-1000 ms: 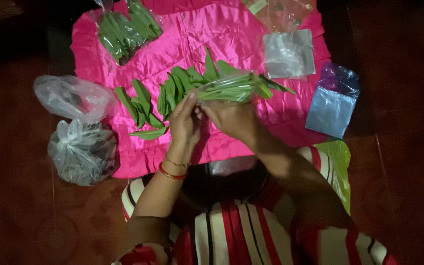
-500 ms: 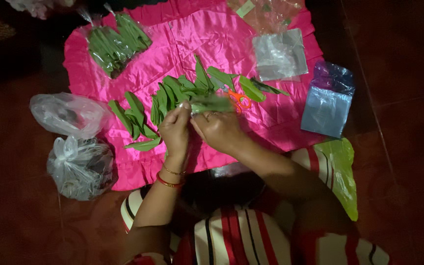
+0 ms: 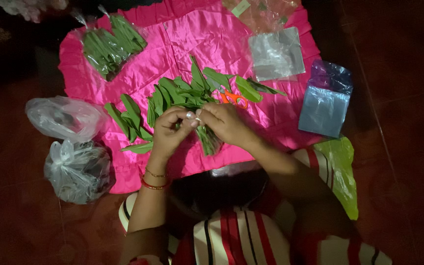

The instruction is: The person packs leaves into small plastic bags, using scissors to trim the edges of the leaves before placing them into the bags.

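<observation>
- A small clear bag of leaves (image 3: pixel 207 138) is held up over the near part of the pink cloth (image 3: pixel 192 39)
- The little bag is long and thin, with its top up at the fingers and its bottom pointing down toward the person, leaning a bit to the right
- The left hand (image 3: pixel 169 130) is curled up, and its finger and thumb pinch the top of the little bag
- The right hand (image 3: pixel 224 122) is curled too, and its fingertips pinch the same top, so the two hands meet there
- The left wrist has thin bangles (image 3: pixel 154 179), one gold and one red
- Just behind the hands lies a heap of loose green leaves (image 3: pixel 172 93), spread out like a fan on the cloth
- More loose leaves (image 3: pixel 129 118) lie to the left of the left hand
- Orange scissors (image 3: pixel 234 99) rest on the cloth, right by the right hand's knuckles
- A full bag of leaves (image 3: pixel 110 46) lies at the far left corner of the cloth
- A flat clear plastic bag (image 3: pixel 276 54) lies at the far right part of the cloth
- A blue pack of bags (image 3: pixel 326 100) sits on the dark floor to the right
- Two tied plastic bags (image 3: pixel 72 147) sit on the floor to the left
- A green plastic bag (image 3: pixel 342 172) lies by the person's striped clothes (image 3: pixel 241 235)
</observation>
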